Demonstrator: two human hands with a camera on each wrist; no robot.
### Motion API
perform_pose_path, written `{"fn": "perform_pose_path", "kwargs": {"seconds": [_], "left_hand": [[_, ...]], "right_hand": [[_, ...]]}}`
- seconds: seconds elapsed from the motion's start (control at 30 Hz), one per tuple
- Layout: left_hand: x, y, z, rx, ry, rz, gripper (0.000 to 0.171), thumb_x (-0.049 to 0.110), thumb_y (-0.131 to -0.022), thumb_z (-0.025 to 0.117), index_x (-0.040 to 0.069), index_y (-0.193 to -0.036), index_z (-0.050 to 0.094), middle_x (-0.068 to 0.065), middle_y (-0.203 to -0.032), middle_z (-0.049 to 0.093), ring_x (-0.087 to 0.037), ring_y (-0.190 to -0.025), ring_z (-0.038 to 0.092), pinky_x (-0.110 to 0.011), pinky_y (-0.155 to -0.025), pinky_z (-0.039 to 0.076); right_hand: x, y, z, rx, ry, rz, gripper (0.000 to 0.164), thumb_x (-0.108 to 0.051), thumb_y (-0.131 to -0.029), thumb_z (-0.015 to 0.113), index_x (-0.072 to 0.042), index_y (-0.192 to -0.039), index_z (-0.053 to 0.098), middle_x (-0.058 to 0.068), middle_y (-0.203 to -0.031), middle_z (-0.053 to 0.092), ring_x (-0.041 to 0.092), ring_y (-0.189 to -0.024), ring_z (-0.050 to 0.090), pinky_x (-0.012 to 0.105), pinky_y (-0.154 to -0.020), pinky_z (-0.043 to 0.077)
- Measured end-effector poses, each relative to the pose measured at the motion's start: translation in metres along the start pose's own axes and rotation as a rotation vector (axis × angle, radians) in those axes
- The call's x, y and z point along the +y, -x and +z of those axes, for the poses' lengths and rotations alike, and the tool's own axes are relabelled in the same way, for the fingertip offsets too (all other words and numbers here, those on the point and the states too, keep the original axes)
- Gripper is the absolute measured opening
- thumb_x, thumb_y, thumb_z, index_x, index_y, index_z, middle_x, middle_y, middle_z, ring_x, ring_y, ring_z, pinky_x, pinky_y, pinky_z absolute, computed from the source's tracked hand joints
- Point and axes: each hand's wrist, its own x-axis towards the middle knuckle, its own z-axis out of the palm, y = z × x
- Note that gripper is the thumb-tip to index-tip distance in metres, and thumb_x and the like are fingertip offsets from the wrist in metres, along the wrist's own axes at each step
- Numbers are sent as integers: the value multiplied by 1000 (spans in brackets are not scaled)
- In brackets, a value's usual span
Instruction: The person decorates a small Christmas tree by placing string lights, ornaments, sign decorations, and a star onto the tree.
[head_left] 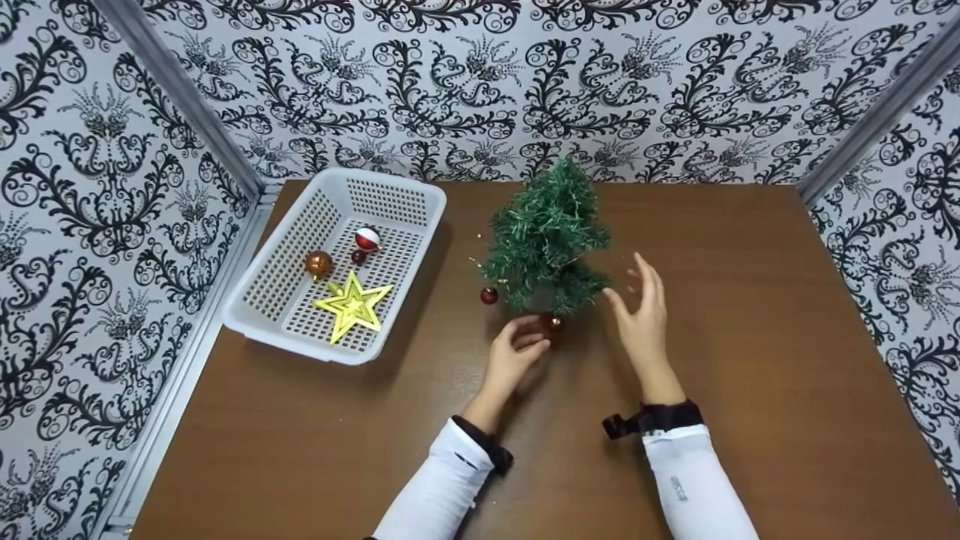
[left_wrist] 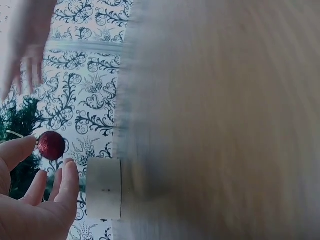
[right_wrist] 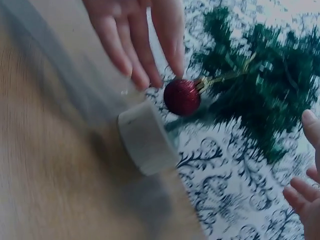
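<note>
A small green artificial Christmas tree stands on a round pale base. From its lower front hangs a glittery red bauble on a gold loop. My left hand is beside this bauble, fingers gently bent and apart; in the left wrist view the thumb tip is right at the bauble's cap, and the other fingers are spread away from it. Another dark red bauble hangs at the tree's left side. Close to the tree's right branches, my right hand is held with its fingers spread and nothing in it.
A white perforated basket sits left of the tree. Inside lie a yellow star, an orange bauble, a red-and-white bauble and a small dark red bauble. Patterned walls border the brown table.
</note>
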Motion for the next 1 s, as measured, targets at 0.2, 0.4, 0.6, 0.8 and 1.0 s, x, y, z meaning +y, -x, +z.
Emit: {"fn": "perform_pose_path", "kwargs": {"seconds": [0.2, 0.4, 0.6, 0.8, 1.0], "left_hand": [[-2, 0, -1, -3, 6, 18, 40, -7, -81, 65, -15, -117, 51, -34, -116, 56, -47, -103, 58, -34, -85, 54], [0, -5, 8, -25, -3, -7, 41, -4, -82, 66, -13, -119, 51, -31, -116, 57, -43, -104, 59, -34, -84, 55], [4, -8, 16, -20, -36, -38, 41, -3, -81, 68, -11, -118, 53, -28, -116, 59, -37, -102, 61, -29, -81, 55], [7, -9, 17, -5, -72, -52, 37, -2, -80, 68, -10, -115, 57, -27, -113, 60, -38, -100, 62, -29, -79, 55], [11, -9, 16, -4, -88, -72, 33, -1, -81, 68, -8, -112, 59, -25, -113, 61, -37, -101, 62, -28, -78, 56]], "right_hand": [[22, -5, -2, -63, -98, 206, 65, -20, -93, 57, -11, -148, 23, 16, -150, 27, 34, -131, 37, 51, -105, 35], [32, -5, 0, -78, -138, 287, 58, -26, -97, 49, -11, -147, 25, 14, -148, 32, 31, -130, 41, 48, -107, 34], [14, -6, -2, -102, -180, 364, 55, -21, -98, 47, -5, -146, 26, 17, -148, 32, 33, -129, 40, 48, -110, 31], [-9, -1, -2, -117, -215, 265, 50, -16, -98, 48, 0, -142, 32, 21, -143, 38, 35, -129, 41, 44, -108, 34], [-21, 8, 6, -88, -130, -135, 40, 3, -85, 62, 5, -124, 54, 26, -133, 47, 36, -124, 44, 23, -102, 39]]}}
